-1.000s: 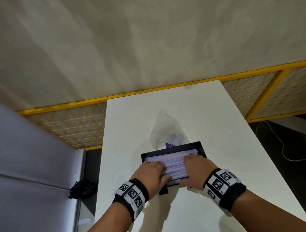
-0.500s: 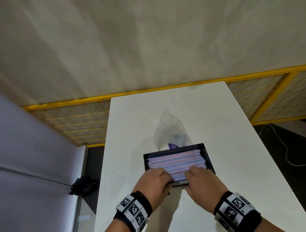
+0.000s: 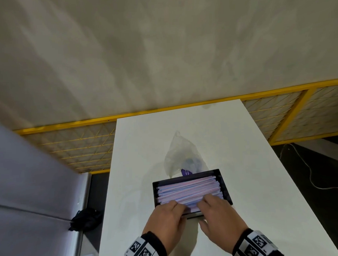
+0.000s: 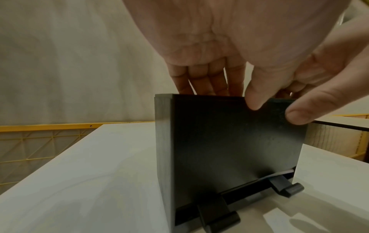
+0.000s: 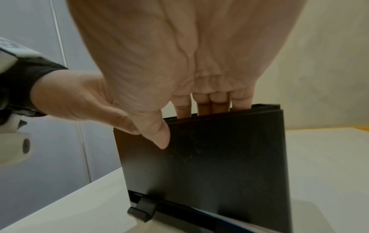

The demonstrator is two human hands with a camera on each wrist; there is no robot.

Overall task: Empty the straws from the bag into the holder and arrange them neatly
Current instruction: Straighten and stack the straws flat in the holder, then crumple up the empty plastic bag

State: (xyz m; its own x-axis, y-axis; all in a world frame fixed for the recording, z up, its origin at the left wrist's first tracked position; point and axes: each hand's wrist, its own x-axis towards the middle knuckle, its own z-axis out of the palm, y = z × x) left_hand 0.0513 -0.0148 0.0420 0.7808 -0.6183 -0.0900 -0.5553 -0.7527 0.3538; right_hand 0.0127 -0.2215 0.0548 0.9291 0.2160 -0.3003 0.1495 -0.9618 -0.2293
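A black box-shaped holder [image 3: 226, 187] stands on the white table [image 3: 243, 153], filled with pink and blue straws [image 3: 188, 189] lying flat and parallel. My left hand [image 3: 168, 217] and right hand [image 3: 220, 218] sit side by side at its near wall. Straight fingers [image 4: 207, 82] of the left hand [image 4: 209, 47] reach over the wall of the holder [image 4: 229, 141] onto the straws, thumb on the outside. The right hand [image 5: 179, 55] lies the same way on the holder [image 5: 219, 157]. The clear bag [image 3: 180, 154] lies limp just behind the holder.
A yellow mesh fence [image 3: 78, 149] runs behind and to both sides of the table. A grey panel [image 3: 31, 182] stands at the left, with a black object [image 3: 85, 218] on the floor beside it. A cable [image 3: 305, 170] trails on the dark floor at the right.
Both hands have slid back over the straws from the middle of the holder to its near wall, uncovering most of the straws. The right wrist has drawn back toward me.
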